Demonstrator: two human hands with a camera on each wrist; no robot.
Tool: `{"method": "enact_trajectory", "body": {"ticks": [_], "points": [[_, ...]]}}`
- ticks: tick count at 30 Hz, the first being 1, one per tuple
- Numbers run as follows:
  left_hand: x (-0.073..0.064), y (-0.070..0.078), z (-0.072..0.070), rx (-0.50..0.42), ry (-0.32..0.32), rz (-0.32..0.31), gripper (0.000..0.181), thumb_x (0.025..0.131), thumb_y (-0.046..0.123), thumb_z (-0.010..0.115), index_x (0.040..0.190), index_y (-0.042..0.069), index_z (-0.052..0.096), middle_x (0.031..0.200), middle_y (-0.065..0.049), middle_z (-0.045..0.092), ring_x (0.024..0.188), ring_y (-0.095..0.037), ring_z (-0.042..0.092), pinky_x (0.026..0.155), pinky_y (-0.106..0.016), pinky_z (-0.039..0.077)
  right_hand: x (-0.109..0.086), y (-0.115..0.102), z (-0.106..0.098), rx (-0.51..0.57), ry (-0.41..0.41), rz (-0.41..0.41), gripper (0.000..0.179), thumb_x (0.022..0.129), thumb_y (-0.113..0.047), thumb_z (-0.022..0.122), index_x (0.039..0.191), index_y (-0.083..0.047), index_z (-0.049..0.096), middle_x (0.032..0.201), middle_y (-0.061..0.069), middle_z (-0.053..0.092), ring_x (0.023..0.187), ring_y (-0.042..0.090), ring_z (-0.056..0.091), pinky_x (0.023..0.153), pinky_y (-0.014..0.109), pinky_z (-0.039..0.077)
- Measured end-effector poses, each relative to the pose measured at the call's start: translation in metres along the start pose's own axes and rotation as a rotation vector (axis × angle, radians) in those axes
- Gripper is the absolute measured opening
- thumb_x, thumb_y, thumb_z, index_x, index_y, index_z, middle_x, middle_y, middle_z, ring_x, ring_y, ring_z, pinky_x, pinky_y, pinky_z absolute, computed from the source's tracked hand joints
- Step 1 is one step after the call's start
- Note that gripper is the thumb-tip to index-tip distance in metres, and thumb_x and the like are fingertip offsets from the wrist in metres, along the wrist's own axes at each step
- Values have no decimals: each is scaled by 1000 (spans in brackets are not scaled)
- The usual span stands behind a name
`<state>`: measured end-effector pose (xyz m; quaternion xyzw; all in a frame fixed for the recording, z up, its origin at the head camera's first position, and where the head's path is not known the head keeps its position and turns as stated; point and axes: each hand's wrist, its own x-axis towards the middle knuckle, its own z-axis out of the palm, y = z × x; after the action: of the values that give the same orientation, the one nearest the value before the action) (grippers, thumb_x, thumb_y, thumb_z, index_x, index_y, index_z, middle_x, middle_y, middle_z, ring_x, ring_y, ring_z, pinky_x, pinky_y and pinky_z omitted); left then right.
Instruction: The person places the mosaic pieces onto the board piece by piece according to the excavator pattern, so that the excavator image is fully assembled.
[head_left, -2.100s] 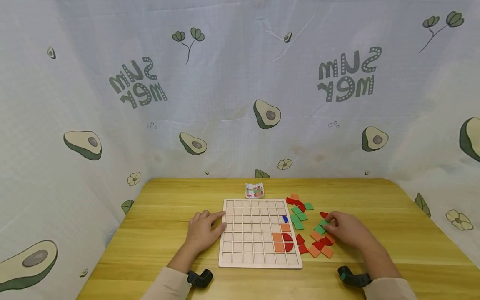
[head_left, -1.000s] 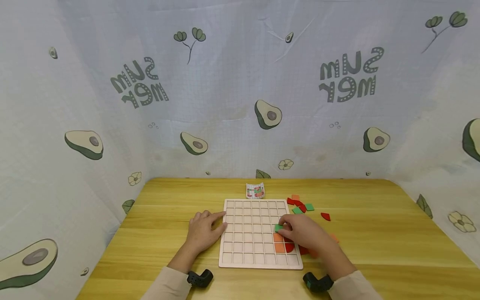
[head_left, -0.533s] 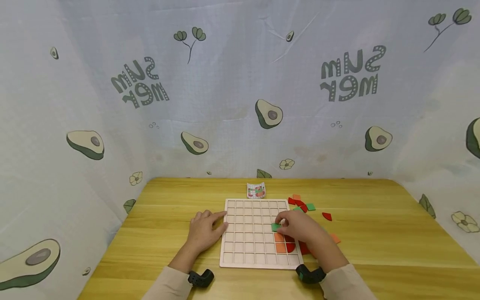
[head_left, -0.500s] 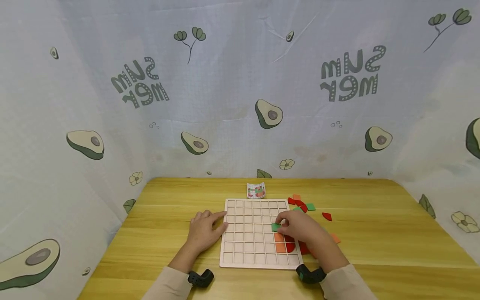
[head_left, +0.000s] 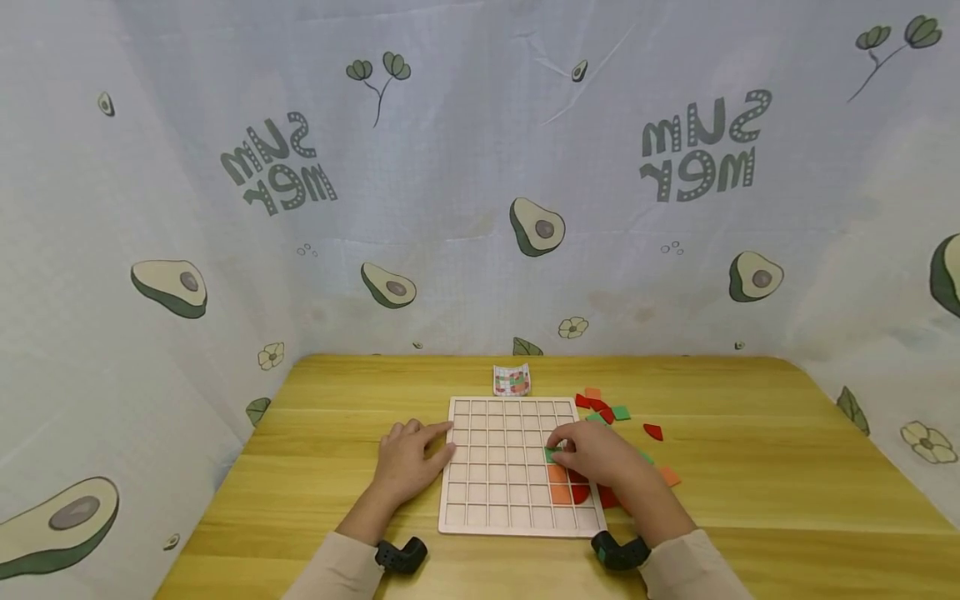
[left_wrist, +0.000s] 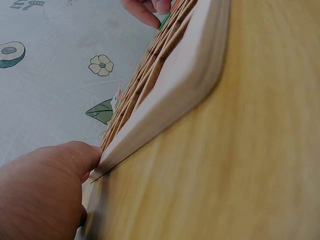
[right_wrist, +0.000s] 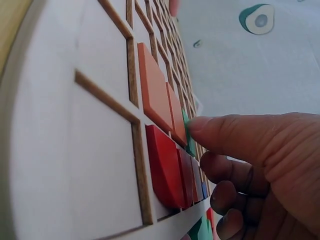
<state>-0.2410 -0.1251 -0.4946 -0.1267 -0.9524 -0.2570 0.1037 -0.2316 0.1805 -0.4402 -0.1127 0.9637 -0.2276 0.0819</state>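
A pale wooden grid board [head_left: 487, 492] lies on the table. My right hand [head_left: 600, 454] is over its right part, thumb and fingertips on a green square tile [head_left: 552, 455] at a cell just behind an orange tile [head_left: 558, 473]. In the right wrist view, the thumb presses against the green tile [right_wrist: 188, 131], which stands next to the orange tiles [right_wrist: 155, 87]; a red quarter-circle tile [right_wrist: 165, 170] sits in front. My left hand [head_left: 408, 458] rests at the board's left edge, index finger and thumb touching it. The right hand hides several cells.
Loose red, green and orange tiles [head_left: 621, 413] lie right of the board, some hidden beneath the right forearm. A lone red tile [head_left: 653, 432] lies farther right. A small patterned card [head_left: 512, 381] stands behind the board. A printed curtain [head_left: 465, 167] hangs behind the table.
My right hand has taken a green tile from the pile and moved it left onto the board. Over the last half second the tile has shifted slightly. The left hand has stayed put.
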Motion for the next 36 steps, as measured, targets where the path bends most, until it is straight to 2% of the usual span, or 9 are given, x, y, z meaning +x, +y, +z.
{"method": "enact_trajectory", "body": {"ticks": [4, 7, 11, 16, 19, 26, 31, 36], "points": [[0, 1, -1, 2, 8, 8, 38, 96, 42, 67, 131, 28, 71, 86, 4, 55, 79, -13, 38, 72, -32, 26, -2, 1, -3, 31, -8, -5, 12, 93, -18, 75, 104, -20, 75, 79, -3, 60, 69, 15, 50, 63, 30, 43], [-1, 1, -2, 6, 11, 7, 38, 96, 41, 67, 131, 27, 71, 84, 4, 54, 77, -12, 36, 72, -32, 26, -4, 6, -9, 76, -15, -7, 17, 96, -18, 70, 112, -18, 74, 81, -1, 60, 69, 15, 52, 64, 31, 44], [-1, 1, -2, 10, 10, 4, 38, 97, 41, 66, 132, 28, 71, 84, 5, 53, 77, -12, 36, 72, -31, 26, -8, 20, -23, 90, 26, 10, 21, 99, -17, 66, 119, -15, 72, 89, 2, 64, 76, 17, 54, 68, 32, 47], [0, 1, -2, 15, 11, 5, 38, 97, 42, 66, 132, 28, 71, 85, 4, 55, 78, -12, 38, 72, -32, 27, -14, 44, -38, 105, 74, 97, 23, 101, -20, 64, 122, -13, 70, 96, 6, 64, 85, 21, 55, 72, 34, 48], [0, 0, -2, 14, 6, 4, 38, 97, 42, 66, 133, 29, 70, 85, 5, 55, 77, -12, 37, 72, -32, 26, -18, 56, -43, 135, 75, 138, 22, 100, -21, 64, 120, -11, 69, 93, 7, 61, 85, 23, 54, 71, 34, 46], [0, 0, -3, 15, 7, 13, 38, 98, 42, 65, 133, 28, 70, 83, 5, 53, 77, -12, 37, 72, -32, 27, -22, 69, -40, 163, 10, 179, 20, 91, -21, 75, 106, -10, 68, 90, 6, 60, 81, 21, 54, 68, 32, 46], [-1, 1, -3, 12, 7, 11, 38, 97, 41, 65, 133, 28, 70, 82, 6, 52, 76, -12, 36, 72, -32, 27, -20, 68, -33, 173, -3, 133, 24, 88, -18, 77, 108, -8, 69, 86, 5, 59, 75, 20, 52, 65, 32, 44], [-1, 1, -2, 9, 6, 9, 38, 97, 41, 65, 132, 28, 70, 82, 5, 51, 76, -12, 35, 72, -32, 27, -19, 66, -29, 160, 5, 115, 22, 85, -16, 79, 104, -8, 70, 84, 4, 59, 75, 19, 51, 65, 32, 44]]}}
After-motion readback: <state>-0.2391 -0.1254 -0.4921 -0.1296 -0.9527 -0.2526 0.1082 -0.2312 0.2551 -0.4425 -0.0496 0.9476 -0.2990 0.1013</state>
